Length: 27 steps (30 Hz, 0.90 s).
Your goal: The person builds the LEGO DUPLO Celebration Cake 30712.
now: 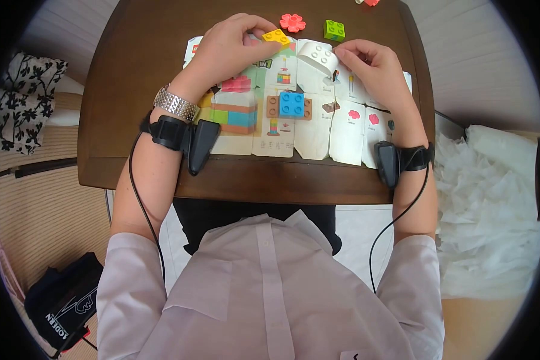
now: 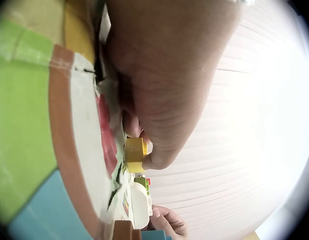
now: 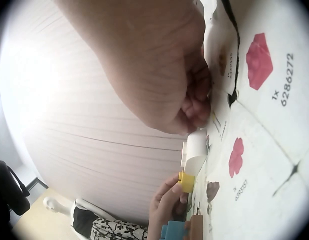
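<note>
In the head view, my left hand (image 1: 234,48) pinches a yellow toy brick (image 1: 276,38) between thumb and fingers, over the top part of a creased printed sheet (image 1: 314,132). My right hand (image 1: 375,66) grips the right end of a white brick (image 1: 318,57) with a rounded side and studs on top. The left wrist view shows the thumb pressed to one side of the yellow brick (image 2: 135,155). In the right wrist view, curled fingers meet the end of the white brick (image 3: 196,149). A blue brick (image 1: 291,104) sits across a longer brown brick (image 1: 272,107) on the sheet.
Beyond the sheet, a coral flower piece (image 1: 293,23) and a green brick (image 1: 334,30) lie on the dark wooden table (image 1: 138,60). Another small coral and white piece (image 1: 369,2) is at the far edge. Cables run from both wrist cameras along the forearms.
</note>
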Available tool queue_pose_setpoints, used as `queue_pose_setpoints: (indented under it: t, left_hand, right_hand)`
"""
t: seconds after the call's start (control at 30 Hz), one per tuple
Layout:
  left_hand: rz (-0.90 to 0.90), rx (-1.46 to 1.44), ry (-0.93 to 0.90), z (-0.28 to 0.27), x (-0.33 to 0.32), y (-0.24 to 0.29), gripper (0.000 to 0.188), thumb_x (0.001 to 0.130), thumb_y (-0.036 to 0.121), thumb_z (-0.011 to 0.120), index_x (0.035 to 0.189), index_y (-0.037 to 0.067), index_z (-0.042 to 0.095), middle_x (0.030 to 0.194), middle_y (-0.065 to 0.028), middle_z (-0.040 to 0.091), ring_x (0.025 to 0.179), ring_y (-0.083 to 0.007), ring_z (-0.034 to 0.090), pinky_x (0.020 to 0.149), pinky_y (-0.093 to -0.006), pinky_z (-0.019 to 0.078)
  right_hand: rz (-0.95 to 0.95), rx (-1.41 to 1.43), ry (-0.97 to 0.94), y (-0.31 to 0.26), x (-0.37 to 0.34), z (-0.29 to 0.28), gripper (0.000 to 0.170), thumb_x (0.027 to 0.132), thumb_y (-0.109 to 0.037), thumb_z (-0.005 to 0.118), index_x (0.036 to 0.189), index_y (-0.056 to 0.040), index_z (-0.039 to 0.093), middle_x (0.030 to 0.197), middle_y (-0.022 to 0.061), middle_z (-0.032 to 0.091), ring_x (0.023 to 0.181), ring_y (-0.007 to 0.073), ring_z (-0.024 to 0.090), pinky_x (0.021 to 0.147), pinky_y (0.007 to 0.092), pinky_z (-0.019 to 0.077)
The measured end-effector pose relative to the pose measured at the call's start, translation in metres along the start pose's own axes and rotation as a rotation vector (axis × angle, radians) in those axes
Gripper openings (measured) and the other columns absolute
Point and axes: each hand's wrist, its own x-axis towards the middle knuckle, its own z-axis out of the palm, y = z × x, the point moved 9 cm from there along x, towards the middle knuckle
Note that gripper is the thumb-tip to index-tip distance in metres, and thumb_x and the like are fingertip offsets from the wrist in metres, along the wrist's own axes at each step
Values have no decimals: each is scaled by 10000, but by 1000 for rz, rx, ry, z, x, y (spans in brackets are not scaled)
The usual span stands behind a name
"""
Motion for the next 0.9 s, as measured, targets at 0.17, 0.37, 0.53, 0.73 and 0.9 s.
queue_pose_setpoints:
  t: [0.17, 0.37, 0.53, 0.73, 0.9]
  left_hand:
    - [10, 13, 7, -1, 0, 4, 405, 894, 285, 824, 1235, 76, 757, 925, 37, 641, 698, -36, 518, 665, -230, 479]
    - [-18, 18, -2, -2, 0, 4, 396, 896, 282, 824, 1228, 75, 758, 933, 31, 648, 704, -41, 523, 669, -233, 483]
    - [20, 18, 16, -1, -1, 4, 390, 898, 275, 826, 1224, 73, 758, 936, 31, 652, 702, -41, 526, 669, -233, 484]
    - [23, 41, 23, -1, -1, 2, 401, 892, 289, 831, 1225, 77, 759, 933, 35, 651, 695, -38, 528, 662, -234, 482]
    - [9, 59, 24, -2, -1, 2, 412, 884, 304, 834, 1222, 81, 761, 933, 41, 650, 689, -41, 530, 658, -238, 481]
  right_hand:
    - [10, -3, -1, -1, 0, 0, 270, 976, -254, 740, 1085, -13, 795, 815, 24, 734, 733, 79, 615, 675, 261, 505]
    - [2, -19, -5, -1, 0, 1, 267, 979, -247, 735, 1093, -12, 793, 818, 24, 732, 737, 78, 612, 673, 257, 497]
    - [0, -2, -11, -1, 0, 1, 263, 982, -239, 732, 1095, -9, 792, 830, 21, 735, 743, 76, 612, 675, 255, 497]
    - [13, -2, -21, -1, 0, 2, 256, 982, -233, 733, 1095, -11, 793, 851, 19, 739, 760, 74, 616, 689, 254, 501]
    - [23, 8, -20, 0, 0, 3, 256, 983, -234, 733, 1094, -12, 793, 850, 16, 735, 762, 72, 612, 691, 253, 500]
